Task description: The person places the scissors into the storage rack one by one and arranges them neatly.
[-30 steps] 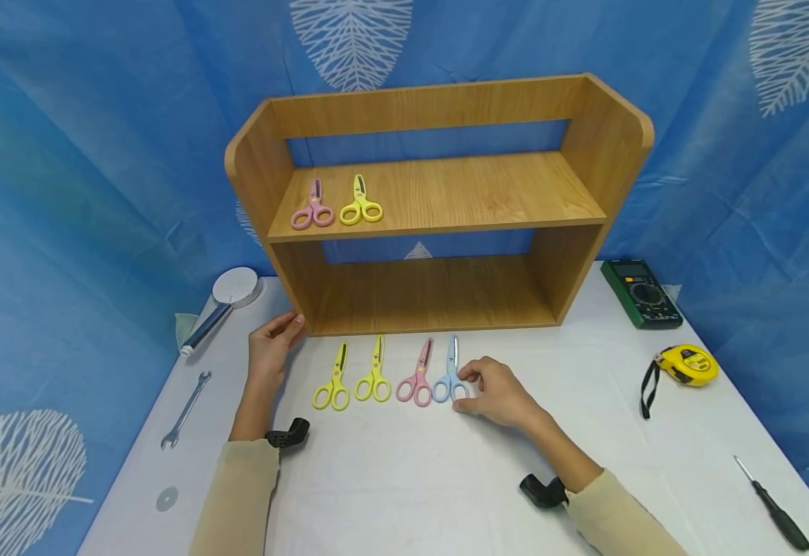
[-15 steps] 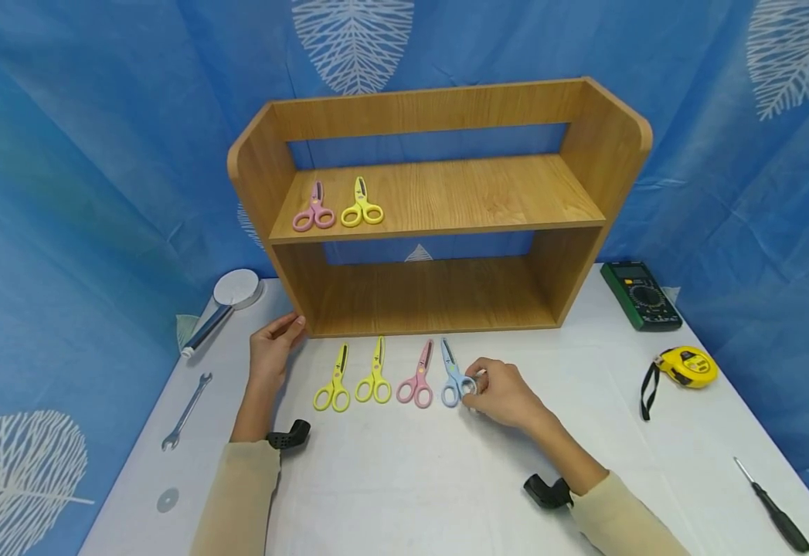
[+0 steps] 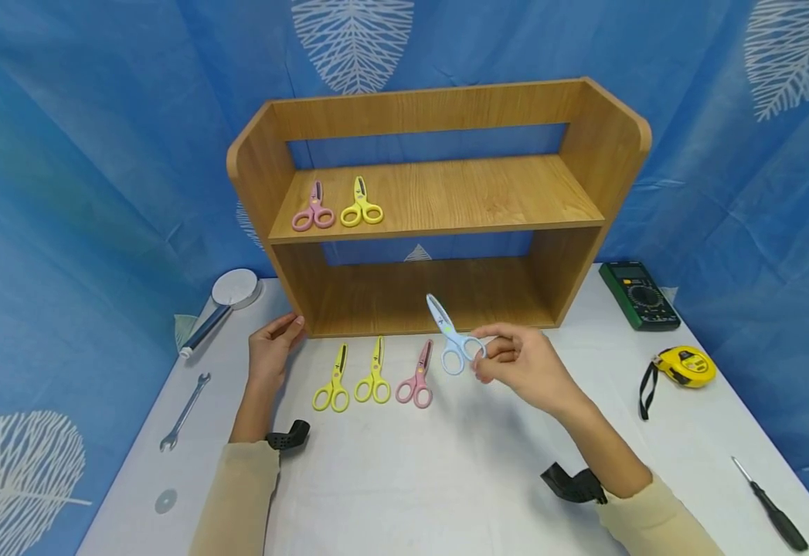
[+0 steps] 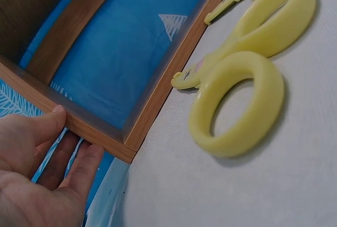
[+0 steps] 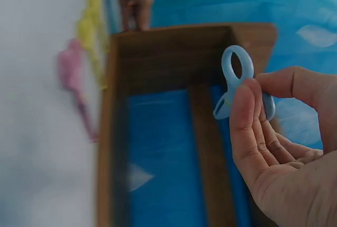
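Note:
My right hand (image 3: 525,363) pinches a pair of light blue scissors (image 3: 450,332) by one finger loop, the blades tilted up and left, raised over the table before the shelf's lower compartment. In the right wrist view the thumb and fingertips meet on the handle of the scissors (image 5: 239,58). At the lower left front corner of the wooden shelf (image 3: 439,232), my left hand (image 3: 272,347) holds the side panel's edge between thumb and fingers. In a row on the table lie two yellow scissors (image 3: 335,382) and one pink pair (image 3: 418,378).
On the upper board rest pink scissors (image 3: 315,208) and yellow scissors (image 3: 360,205). To the left are a magnifying glass (image 3: 236,288), a wrench (image 3: 185,411) and a grey disc (image 3: 165,501). To the right are a multimeter (image 3: 640,296), a tape measure (image 3: 686,365) and a screwdriver (image 3: 771,506).
My right hand has taken hold of the light blue scissors, turned their blades leftward and lifted them off the table toward the shelf. The left hand has stayed at the shelf corner.

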`<state>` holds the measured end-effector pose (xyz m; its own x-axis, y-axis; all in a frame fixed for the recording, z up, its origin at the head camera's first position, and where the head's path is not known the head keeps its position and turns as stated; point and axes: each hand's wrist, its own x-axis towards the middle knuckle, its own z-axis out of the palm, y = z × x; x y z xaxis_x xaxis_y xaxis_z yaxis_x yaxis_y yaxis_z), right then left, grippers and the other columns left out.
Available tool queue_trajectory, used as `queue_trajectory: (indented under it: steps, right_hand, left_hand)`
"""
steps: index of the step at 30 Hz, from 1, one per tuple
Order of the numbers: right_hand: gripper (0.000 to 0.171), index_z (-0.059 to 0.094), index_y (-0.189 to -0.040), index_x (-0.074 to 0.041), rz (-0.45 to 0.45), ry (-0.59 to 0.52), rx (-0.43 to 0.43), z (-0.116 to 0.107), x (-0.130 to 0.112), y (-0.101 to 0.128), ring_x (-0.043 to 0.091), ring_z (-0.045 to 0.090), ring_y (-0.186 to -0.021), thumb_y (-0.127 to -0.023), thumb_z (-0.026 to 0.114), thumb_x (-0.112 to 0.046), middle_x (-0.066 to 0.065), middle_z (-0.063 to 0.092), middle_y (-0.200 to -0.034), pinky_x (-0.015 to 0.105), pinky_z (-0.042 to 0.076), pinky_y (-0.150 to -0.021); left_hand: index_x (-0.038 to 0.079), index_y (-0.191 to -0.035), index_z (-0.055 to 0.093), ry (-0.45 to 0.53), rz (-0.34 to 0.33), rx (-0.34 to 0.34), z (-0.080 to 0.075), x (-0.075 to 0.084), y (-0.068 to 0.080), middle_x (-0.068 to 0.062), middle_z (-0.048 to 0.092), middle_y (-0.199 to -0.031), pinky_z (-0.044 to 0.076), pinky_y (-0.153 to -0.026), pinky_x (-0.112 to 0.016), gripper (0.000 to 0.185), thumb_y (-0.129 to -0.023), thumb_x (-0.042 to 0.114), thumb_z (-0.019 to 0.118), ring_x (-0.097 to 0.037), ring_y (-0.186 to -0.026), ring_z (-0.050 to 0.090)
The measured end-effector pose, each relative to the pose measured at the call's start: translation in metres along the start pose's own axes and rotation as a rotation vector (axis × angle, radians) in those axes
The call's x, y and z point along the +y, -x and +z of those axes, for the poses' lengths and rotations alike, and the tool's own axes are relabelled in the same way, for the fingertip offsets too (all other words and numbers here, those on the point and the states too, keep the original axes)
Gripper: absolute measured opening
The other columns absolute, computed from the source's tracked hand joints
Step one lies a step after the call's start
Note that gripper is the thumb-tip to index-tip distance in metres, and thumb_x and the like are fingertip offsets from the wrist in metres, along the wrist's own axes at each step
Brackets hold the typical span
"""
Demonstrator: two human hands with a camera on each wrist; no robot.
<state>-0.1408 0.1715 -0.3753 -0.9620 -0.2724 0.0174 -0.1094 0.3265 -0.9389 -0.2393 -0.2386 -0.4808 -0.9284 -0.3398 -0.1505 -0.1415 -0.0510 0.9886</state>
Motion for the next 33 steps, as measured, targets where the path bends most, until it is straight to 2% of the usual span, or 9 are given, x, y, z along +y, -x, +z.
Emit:
queue_trajectory:
  steps: [5,8,11,15,19,23,27,31,33]
  right_hand:
    - [0.038,0.065,-0.128,-0.001,-0.147,-0.086,0.036,-0.018,-0.052,-0.013,0.027,0.074,-0.081,-0.091,0.074,-0.002,0.015,0.075,-0.095,0.032,0.068,-0.076]
    - [0.039,0.063,-0.131,-0.001,-0.193,-0.068,0.078,-0.026,-0.076,-0.032,0.023,0.073,-0.081,-0.094,0.074,-0.007,0.013,0.075,-0.096,0.031,0.067,-0.076]
    - [0.041,0.063,-0.134,-0.003,-0.188,-0.020,0.129,-0.029,-0.095,-0.058,0.021,0.072,-0.078,-0.095,0.074,-0.009,0.015,0.075,-0.097,0.026,0.066,-0.074]
    - [0.042,0.064,-0.135,-0.006,-0.135,0.059,0.185,-0.028,-0.113,-0.097,0.020,0.072,-0.073,-0.094,0.075,-0.012,0.015,0.076,-0.096,0.022,0.064,-0.069]
    - [0.045,0.064,-0.136,-0.007,-0.086,0.097,0.213,-0.023,-0.123,-0.132,0.021,0.072,-0.075,-0.094,0.075,-0.016,0.012,0.076,-0.095,0.023,0.063,-0.067]
    - [0.045,0.062,-0.136,-0.006,-0.033,0.113,0.218,-0.016,-0.124,-0.155,0.020,0.074,-0.080,-0.094,0.074,-0.017,0.012,0.077,-0.094,0.024,0.064,-0.068]
    - [0.042,0.063,-0.134,-0.006,0.000,0.171,0.215,-0.009,-0.121,-0.165,0.015,0.071,-0.077,-0.095,0.072,-0.018,0.010,0.077,-0.094,0.021,0.058,-0.062]
    - [0.039,0.066,-0.130,-0.005,-0.024,0.256,0.216,-0.004,-0.121,-0.169,0.015,0.063,-0.078,-0.095,0.072,-0.021,0.009,0.073,-0.097,0.023,0.048,-0.058]
    - [0.038,0.067,-0.127,-0.004,-0.045,0.304,0.213,-0.002,-0.121,-0.170,0.016,0.061,-0.082,-0.094,0.072,-0.022,0.009,0.070,-0.100,0.023,0.049,-0.061]
  left_hand:
    - [-0.003,-0.135,0.064,-0.002,0.006,0.003,-0.001,-0.001,-0.001,-0.010,0.068,-0.120,0.060,-0.099,-0.030,0.042,-0.097,0.013,0.073,-0.017,-0.110,0.072]
    - [-0.003,-0.133,0.066,0.005,0.009,0.005,0.000,-0.002,-0.002,-0.005,0.070,-0.115,0.061,-0.097,-0.029,0.041,-0.097,0.013,0.073,-0.013,-0.105,0.073]
    - [-0.003,-0.132,0.066,0.013,0.014,0.003,0.000,-0.002,-0.003,0.002,0.071,-0.106,0.062,-0.096,-0.028,0.040,-0.096,0.013,0.074,-0.010,-0.101,0.073]
    - [-0.005,-0.131,0.066,0.030,0.021,0.005,0.000,-0.002,-0.003,0.007,0.071,-0.099,0.062,-0.095,-0.028,0.041,-0.095,0.012,0.075,-0.008,-0.097,0.073]
    - [-0.007,-0.131,0.065,0.051,0.034,0.004,0.000,-0.003,-0.003,0.008,0.072,-0.096,0.061,-0.097,-0.031,0.044,-0.094,0.013,0.076,-0.007,-0.094,0.073]
    - [-0.009,-0.132,0.064,0.057,0.025,-0.017,0.002,-0.006,-0.004,0.011,0.071,-0.092,0.061,-0.099,-0.033,0.044,-0.095,0.012,0.076,-0.005,-0.093,0.072]
    - [-0.008,-0.133,0.063,0.046,0.013,-0.024,0.001,-0.007,-0.004,0.011,0.071,-0.094,0.061,-0.097,-0.030,0.044,-0.095,0.012,0.075,-0.005,-0.092,0.072]
    - [-0.008,-0.135,0.062,0.045,0.026,-0.018,-0.002,-0.005,-0.004,0.006,0.071,-0.100,0.061,-0.099,-0.030,0.046,-0.096,0.013,0.074,-0.005,-0.094,0.072]
    - [-0.007,-0.134,0.063,0.044,0.026,-0.010,-0.003,-0.005,-0.004,0.004,0.070,-0.103,0.060,-0.100,-0.031,0.044,-0.096,0.012,0.074,-0.005,-0.095,0.072]
